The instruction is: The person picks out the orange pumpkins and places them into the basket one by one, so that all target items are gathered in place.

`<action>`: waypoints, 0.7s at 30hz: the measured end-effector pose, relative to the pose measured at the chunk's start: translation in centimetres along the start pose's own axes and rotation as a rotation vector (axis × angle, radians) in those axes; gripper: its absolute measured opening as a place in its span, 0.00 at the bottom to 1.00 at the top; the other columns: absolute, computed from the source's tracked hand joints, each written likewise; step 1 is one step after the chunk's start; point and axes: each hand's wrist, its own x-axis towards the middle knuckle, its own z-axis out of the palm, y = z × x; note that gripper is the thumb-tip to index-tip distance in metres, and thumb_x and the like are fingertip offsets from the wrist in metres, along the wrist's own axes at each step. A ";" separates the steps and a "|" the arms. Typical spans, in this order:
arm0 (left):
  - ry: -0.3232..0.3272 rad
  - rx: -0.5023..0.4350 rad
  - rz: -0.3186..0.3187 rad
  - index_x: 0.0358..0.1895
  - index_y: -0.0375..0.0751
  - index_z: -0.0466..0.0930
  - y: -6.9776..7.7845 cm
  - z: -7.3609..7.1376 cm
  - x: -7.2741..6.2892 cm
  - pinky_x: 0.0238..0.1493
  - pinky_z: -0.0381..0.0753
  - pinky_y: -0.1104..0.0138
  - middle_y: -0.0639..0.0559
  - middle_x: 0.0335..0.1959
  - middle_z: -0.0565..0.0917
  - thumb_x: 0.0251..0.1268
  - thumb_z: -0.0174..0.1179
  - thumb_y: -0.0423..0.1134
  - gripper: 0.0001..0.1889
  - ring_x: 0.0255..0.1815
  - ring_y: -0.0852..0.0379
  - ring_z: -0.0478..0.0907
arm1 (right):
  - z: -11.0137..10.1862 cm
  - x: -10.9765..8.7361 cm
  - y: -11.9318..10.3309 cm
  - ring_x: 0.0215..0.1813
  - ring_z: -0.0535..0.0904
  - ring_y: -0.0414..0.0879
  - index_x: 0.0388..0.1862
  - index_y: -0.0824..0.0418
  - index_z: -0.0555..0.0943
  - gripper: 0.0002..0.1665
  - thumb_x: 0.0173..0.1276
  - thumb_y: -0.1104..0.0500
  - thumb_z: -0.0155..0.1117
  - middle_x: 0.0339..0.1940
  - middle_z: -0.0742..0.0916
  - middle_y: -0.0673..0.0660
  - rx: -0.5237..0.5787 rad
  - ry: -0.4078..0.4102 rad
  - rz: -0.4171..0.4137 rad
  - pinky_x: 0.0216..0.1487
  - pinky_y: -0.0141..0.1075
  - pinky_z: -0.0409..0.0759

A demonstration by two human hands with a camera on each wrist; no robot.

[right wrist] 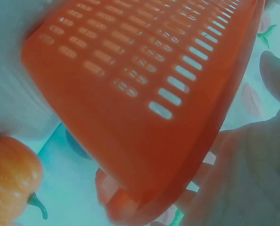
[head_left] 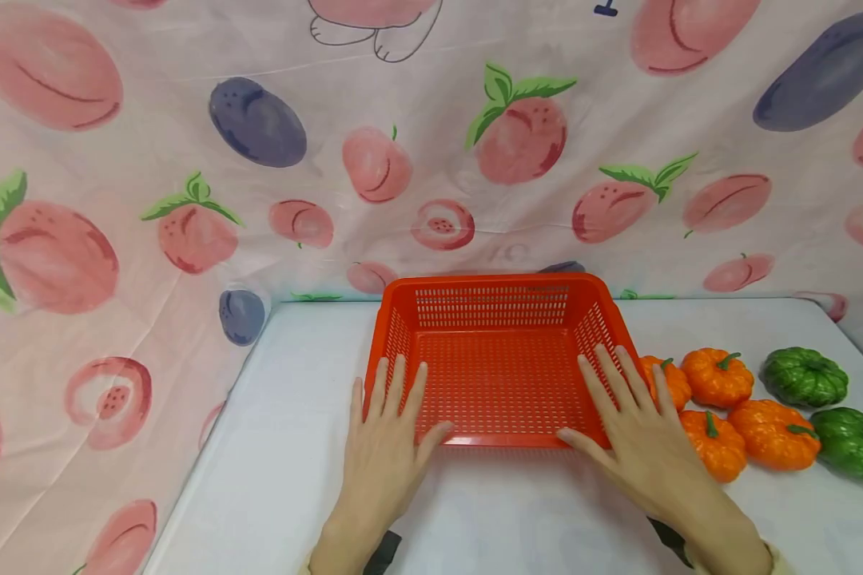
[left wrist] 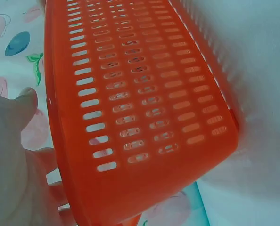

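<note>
A red-orange plastic basket [head_left: 492,383] with slotted walls sits on the white table, its inside bare in the head view. My left hand [head_left: 384,455] is at its near left corner, fingers straight and spread. At the near right corner my right hand [head_left: 647,443] is likewise spread, thumb pointing inward along the front rim. Both hands overlap the rim in the head view. In the left wrist view the slotted basket wall [left wrist: 130,94] fills the middle, with the fingers beside its rim. The right wrist view shows the basket corner [right wrist: 130,127] and the fingers partly hidden behind its rim.
Several small orange pumpkins [head_left: 774,435] lie right of the basket, close to my right hand. Beyond them are two green pumpkins [head_left: 805,377]. A fruit-print cloth [head_left: 316,263] hangs behind and to the left of the white table [head_left: 273,447].
</note>
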 end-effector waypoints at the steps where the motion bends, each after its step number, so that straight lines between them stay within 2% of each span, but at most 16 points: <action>1: 0.005 0.004 0.001 0.78 0.49 0.57 -0.1 0.0 0.0 0.78 0.39 0.44 0.42 0.79 0.57 0.68 0.53 0.65 0.40 0.81 0.42 0.47 | 0.0 0.0 0.1 0.82 0.38 0.59 0.82 0.58 0.45 0.56 0.70 0.30 0.53 0.82 0.51 0.62 -0.003 0.007 -0.006 0.78 0.53 0.22; 6: 0.027 0.004 0.000 0.78 0.49 0.58 -0.4 -0.1 0.0 0.77 0.42 0.44 0.41 0.78 0.59 0.70 0.51 0.64 0.39 0.80 0.40 0.49 | 0.0 -0.1 0.3 0.82 0.40 0.59 0.82 0.57 0.45 0.56 0.69 0.31 0.55 0.82 0.53 0.63 -0.003 0.029 -0.026 0.78 0.52 0.22; 13: 0.001 -0.031 -0.030 0.78 0.48 0.57 -0.9 -0.2 0.1 0.77 0.41 0.44 0.41 0.79 0.56 0.71 0.51 0.63 0.39 0.81 0.40 0.47 | -0.3 -0.4 0.7 0.82 0.39 0.59 0.82 0.56 0.43 0.57 0.69 0.33 0.57 0.83 0.49 0.61 0.017 0.026 -0.030 0.78 0.50 0.20; 21: 0.025 -0.070 -0.044 0.77 0.47 0.59 -1.3 -0.3 0.0 0.77 0.47 0.44 0.41 0.78 0.60 0.71 0.53 0.60 0.37 0.79 0.40 0.51 | -0.4 -0.6 1.4 0.82 0.42 0.59 0.82 0.58 0.45 0.56 0.69 0.33 0.59 0.81 0.53 0.63 0.033 0.038 -0.040 0.79 0.47 0.24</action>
